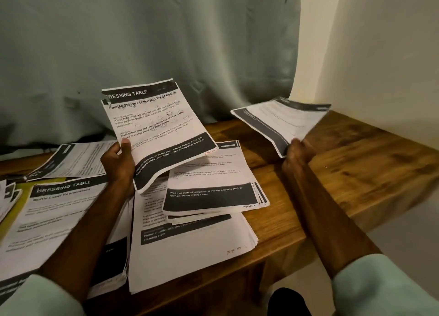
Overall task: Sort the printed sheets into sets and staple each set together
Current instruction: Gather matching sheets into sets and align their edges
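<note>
The left grip (120, 163) pinches the lotion-pouring sheet (156, 125) tilted up above the counter (356, 163); the right grip (298, 154) pinches a second sheet (281, 118) off to the right; best to check title and page number on each, then lay it square with its matching set.

Two hands (118, 165) (297, 154), two held sheets (156, 125) (282, 118).

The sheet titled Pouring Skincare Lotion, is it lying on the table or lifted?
Lifted. The left hand grips the sheet by its left edge, above the piles.
</note>
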### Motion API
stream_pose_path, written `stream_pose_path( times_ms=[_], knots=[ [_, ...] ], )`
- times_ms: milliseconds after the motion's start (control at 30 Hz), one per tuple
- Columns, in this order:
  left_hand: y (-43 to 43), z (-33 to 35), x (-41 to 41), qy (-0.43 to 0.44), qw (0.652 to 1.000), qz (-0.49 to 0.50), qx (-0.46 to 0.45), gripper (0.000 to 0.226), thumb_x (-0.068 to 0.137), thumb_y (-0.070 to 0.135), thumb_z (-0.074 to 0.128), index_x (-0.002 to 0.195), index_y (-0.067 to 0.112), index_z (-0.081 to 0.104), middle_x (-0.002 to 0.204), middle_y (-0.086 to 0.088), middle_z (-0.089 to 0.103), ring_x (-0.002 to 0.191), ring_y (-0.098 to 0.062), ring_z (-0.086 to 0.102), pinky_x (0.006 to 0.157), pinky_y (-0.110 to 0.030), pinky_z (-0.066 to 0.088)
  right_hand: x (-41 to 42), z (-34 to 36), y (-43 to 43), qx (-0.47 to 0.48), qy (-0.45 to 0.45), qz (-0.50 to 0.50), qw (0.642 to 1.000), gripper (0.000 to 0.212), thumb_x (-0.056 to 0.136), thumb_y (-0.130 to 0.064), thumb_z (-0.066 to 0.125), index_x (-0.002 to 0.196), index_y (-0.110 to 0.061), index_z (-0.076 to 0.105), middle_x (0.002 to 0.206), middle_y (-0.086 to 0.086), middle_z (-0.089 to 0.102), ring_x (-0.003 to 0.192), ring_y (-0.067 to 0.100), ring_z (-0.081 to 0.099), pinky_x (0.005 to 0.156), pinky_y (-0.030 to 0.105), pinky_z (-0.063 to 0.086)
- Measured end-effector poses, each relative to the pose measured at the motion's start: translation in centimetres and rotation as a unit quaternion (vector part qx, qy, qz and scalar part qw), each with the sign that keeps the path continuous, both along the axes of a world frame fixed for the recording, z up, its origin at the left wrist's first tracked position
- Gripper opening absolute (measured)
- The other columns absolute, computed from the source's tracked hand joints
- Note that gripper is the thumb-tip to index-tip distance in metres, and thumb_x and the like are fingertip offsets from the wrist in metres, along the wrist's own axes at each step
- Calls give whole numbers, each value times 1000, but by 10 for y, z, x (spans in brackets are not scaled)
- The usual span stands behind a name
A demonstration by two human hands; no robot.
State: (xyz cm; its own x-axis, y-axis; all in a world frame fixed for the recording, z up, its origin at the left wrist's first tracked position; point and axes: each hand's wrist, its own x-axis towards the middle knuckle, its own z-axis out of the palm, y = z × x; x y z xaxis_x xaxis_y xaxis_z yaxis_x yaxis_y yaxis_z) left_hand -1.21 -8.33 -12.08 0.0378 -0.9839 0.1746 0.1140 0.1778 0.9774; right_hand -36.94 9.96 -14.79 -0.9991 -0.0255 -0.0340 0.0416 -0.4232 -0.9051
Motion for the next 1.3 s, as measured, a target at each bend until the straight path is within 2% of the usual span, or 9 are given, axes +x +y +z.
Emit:
stream_pose_path(
  times_ms=[133,267,567,667,800,900,1033,1167,1300],
  knots=[
    [2,3,0,15,999,-11,30,21,104,38,58,108,22,71,100,0,74,83,-14,72,67,-28,57,27,14,2,79,88,148,982,21,91,-15,60,88,-27,78,95,-2,79,90,22,76,77,45,64],
    [3,4,-1,18,999,-23,43,18,102,39,62,96,25,72,95,1,76,85,-19,75,77,-36,61,65,28,8,114,143,277,943,17,101,-13,58,106,-15,75,101,2,79,88,24,77,75,43,64],
    [21,3,-23,-36,994,-88,58,27,103,36,59,121,18,69,93,-2,74,79,-16,71,64,-29,58,82,42,12,229,85,499,832,27,95,-5,65,120,-16,68,102,11,77,74,19,77,58,28,59],
    [28,0,-29,-50,991,-103,72,21,104,30,58,116,16,67,85,2,70,70,-13,68,46,-19,52,83,38,11,242,71,531,809,28,96,-7,64,124,-13,65,106,16,77,85,28,77,62,33,62],
    [27,-3,-30,-60,988,-106,93,26,103,29,60,120,10,69,98,-8,75,78,-21,72,62,-32,57,83,35,13,254,57,581,771,26,99,-18,66,123,-10,68,110,17,76,100,36,75,83,46,63],
    [26,-3,-29,-66,988,-104,98,25,104,29,59,119,11,69,97,-7,74,79,-21,72,62,-32,56,82,35,16,250,77,580,772,29,100,-27,65,118,-5,73,110,16,76,101,36,75,90,49,60],
    [28,-2,-28,-69,988,-102,95,21,104,29,59,118,15,67,94,-4,72,79,-20,71,61,-32,56,86,35,19,270,120,548,783,26,100,-23,64,111,-2,75,102,12,78,89,28,77,65,31,62],
    [29,-2,-29,-78,987,-106,94,26,104,31,58,121,14,67,103,-8,74,86,-25,73,70,-37,61,87,37,21,247,109,546,793,24,101,-21,64,110,-1,74,101,13,78,90,29,77,77,39,63],
    [31,0,-29,-82,987,-98,97,18,104,31,58,111,18,67,103,-9,74,91,-28,74,81,-45,62,87,38,20,221,97,533,811,21,100,-17,62,108,-2,74,99,13,79,83,25,78,66,34,64]
  ],
)
